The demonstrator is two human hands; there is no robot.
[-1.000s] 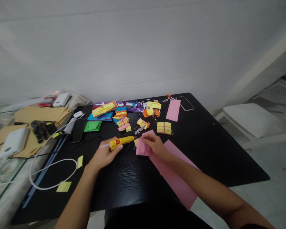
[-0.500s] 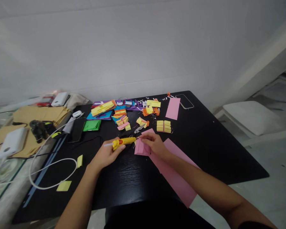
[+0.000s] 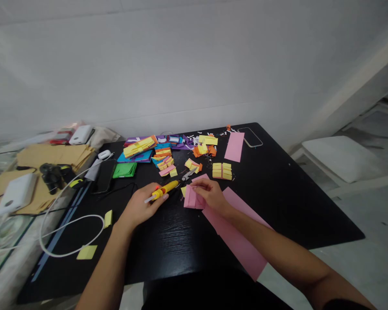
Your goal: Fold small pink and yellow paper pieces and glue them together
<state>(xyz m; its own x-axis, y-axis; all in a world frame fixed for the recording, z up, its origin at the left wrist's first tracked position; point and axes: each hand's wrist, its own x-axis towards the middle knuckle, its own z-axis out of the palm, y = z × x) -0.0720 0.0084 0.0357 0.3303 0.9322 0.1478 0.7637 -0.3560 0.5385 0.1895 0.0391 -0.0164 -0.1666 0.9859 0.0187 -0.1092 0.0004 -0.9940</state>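
My left hand (image 3: 144, 206) is closed round a yellow glue gun (image 3: 165, 189), a pale glue stick poking from its rear end. Its nozzle points right and up, apart from the paper. In my right hand (image 3: 212, 196) the fingers pinch a folded pink paper piece (image 3: 190, 199) above the table. Larger pink sheets (image 3: 241, 237) lie under my right wrist and forearm. Just beyond the glue gun's tip rest grey-handled scissors (image 3: 188, 174). A yellow folded paper bundle (image 3: 222, 171) lies past my right hand.
Along the back of the black table (image 3: 294, 202) lie colourful folded papers (image 3: 139, 148), green papers (image 3: 125, 169) and scraps. A phone (image 3: 105, 175), a looped white cable (image 3: 67, 254) and yellow notes (image 3: 87, 252) are on the left. A clear phone case (image 3: 250, 137) sits back right.
My left hand has drawn the glue gun back leftward, away from the pink paper, and tilted it more. The right hand still holds the folded piece, shifted slightly.
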